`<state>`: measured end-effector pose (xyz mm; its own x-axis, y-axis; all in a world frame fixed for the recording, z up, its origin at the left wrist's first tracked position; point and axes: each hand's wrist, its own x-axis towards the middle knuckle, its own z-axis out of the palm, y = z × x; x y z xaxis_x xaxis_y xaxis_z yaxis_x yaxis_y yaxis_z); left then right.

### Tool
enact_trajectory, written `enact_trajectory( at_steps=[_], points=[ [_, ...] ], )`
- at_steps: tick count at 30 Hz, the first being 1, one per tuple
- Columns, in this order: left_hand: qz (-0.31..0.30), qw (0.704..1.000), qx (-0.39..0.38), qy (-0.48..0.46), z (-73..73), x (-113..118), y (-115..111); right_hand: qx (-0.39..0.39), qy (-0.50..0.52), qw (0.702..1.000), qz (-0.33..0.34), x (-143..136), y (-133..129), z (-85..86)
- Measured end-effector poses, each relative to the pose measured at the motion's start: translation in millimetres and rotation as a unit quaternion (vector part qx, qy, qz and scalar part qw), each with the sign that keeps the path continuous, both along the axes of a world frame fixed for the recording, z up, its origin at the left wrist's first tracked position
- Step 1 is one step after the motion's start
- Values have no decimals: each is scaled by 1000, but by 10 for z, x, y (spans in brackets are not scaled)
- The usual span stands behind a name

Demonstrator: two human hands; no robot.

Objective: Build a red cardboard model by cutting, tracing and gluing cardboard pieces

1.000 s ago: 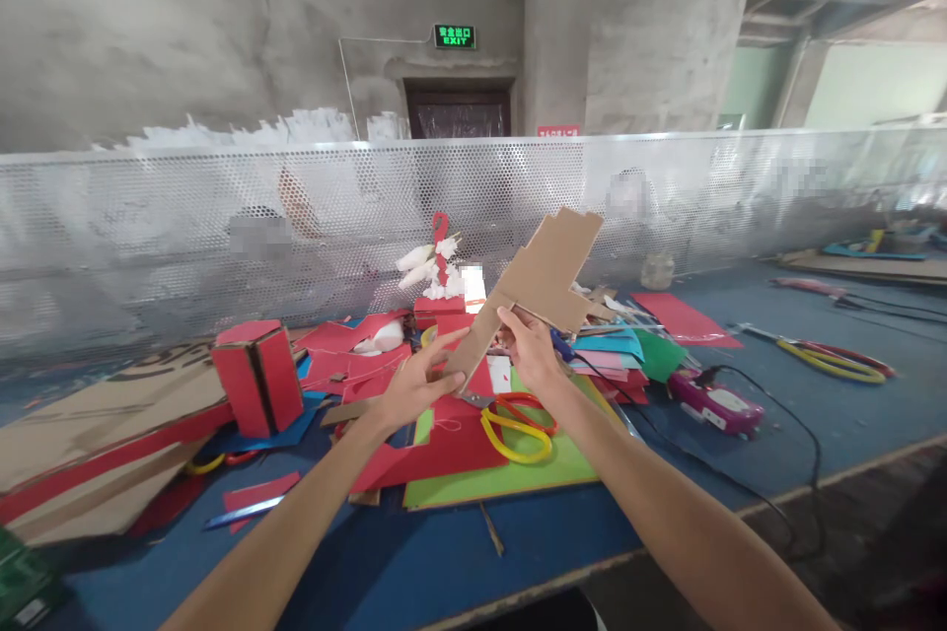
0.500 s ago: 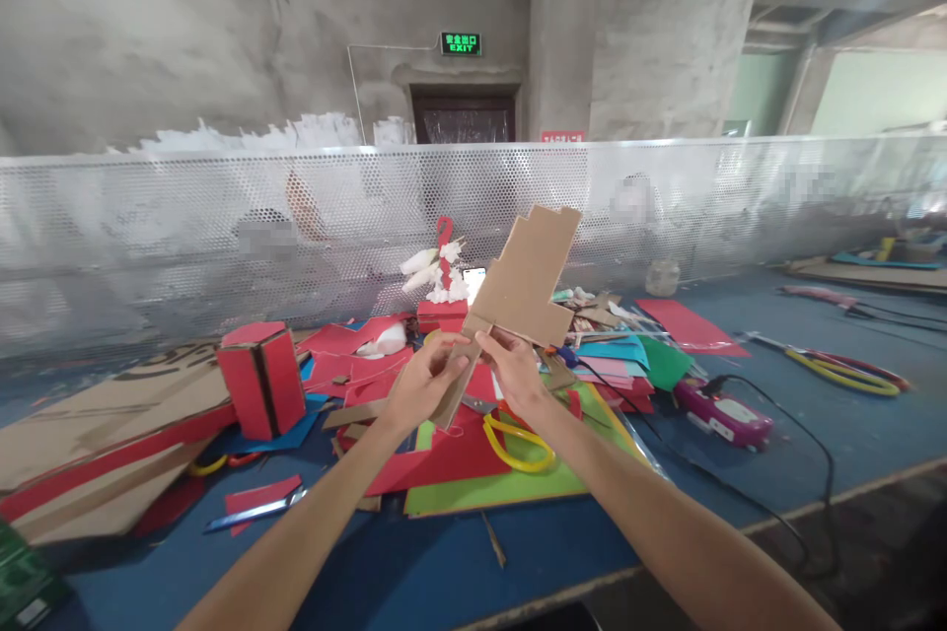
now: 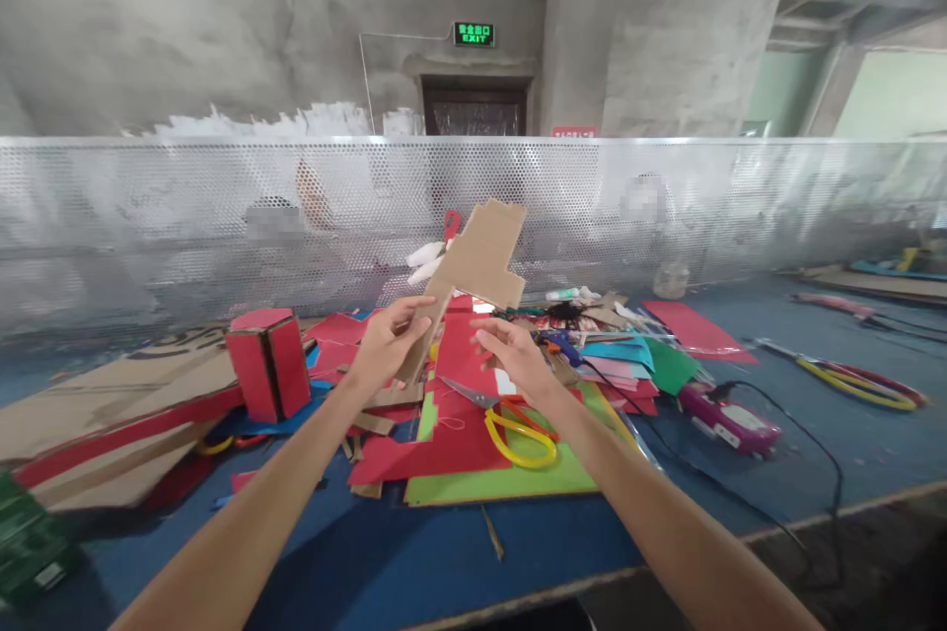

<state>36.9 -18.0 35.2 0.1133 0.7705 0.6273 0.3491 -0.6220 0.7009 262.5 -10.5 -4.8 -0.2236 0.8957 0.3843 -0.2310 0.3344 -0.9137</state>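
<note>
My left hand (image 3: 394, 339) grips a cut piece of brown cardboard (image 3: 480, 251) by its narrow lower strip, and the piece tilts up to the right above the worktop. My right hand (image 3: 510, 352) hovers to the right of that strip, apart from the cardboard, fingers loosely spread with nothing in them. Beneath my right hand a pair of scissors (image 3: 524, 434) with yellow and red handles lies on red sheets (image 3: 451, 451) and a lime-green sheet (image 3: 510, 487). Behind the cardboard, a red and white decorated piece (image 3: 427, 261) is partly hidden.
A red cardboard box (image 3: 267, 365) stands at left beside large cardboard sheets (image 3: 148, 394). To the right lie a glue gun (image 3: 566, 350), a purple device (image 3: 729, 419) with cables, more scissors (image 3: 850, 380) and a glass jar (image 3: 671, 278). A perforated metal screen (image 3: 355, 217) runs along the back.
My right hand has let go of the cardboard and sits apart from it. My left hand has carried the cardboard to the left. The view has shifted slightly.
</note>
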Motion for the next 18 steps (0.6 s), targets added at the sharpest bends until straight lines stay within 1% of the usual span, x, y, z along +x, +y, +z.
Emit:
enact_trajectory(
  at_steps=[1, 2, 3, 5, 8, 10, 11, 14, 15, 16, 17, 18],
  points=[
    [9, 1000, -2, -1, 61, -92, 10, 33, -79, 996, 1, 40, 1, 10],
    [13, 1000, -1, -6, 118, -179, 21, 73, -164, 984, 4, 71, 0, 21],
    [20, 1000, -1, -6, 170, -258, 32, 109, -244, 964, 11, 91, -4, 32],
    [32, 999, 6, -8, 259, -380, 56, 160, -381, 910, 24, 85, -14, 57],
    [34, 999, 2, -2, 354, -468, 106, 223, -534, 815, 30, -37, -3, 98],
    [20, 1000, -10, -3, 394, -480, 148, 286, -583, 760, 26, -178, 55, 122],
    [10, 1000, -17, -5, 408, -477, 170, 318, -588, 743, 22, -265, 102, 131],
    [-23, 999, -46, -10, 437, -450, 229, 412, -568, 712, 27, -575, 287, 138],
    [-37, 998, -58, -11, 443, -439, 245, 438, -574, 691, 28, -688, 350, 132],
    [-53, 996, -71, -13, 448, -428, 258, 455, -596, 660, 33, -800, 409, 121],
    [-65, 994, -81, -15, 451, -418, 268, 482, -612, 624, 56, -906, 462, 106],
    [-74, 993, -89, -16, 454, -411, 275, 505, -621, 596, 67, -1002, 509, 85]
  ],
)
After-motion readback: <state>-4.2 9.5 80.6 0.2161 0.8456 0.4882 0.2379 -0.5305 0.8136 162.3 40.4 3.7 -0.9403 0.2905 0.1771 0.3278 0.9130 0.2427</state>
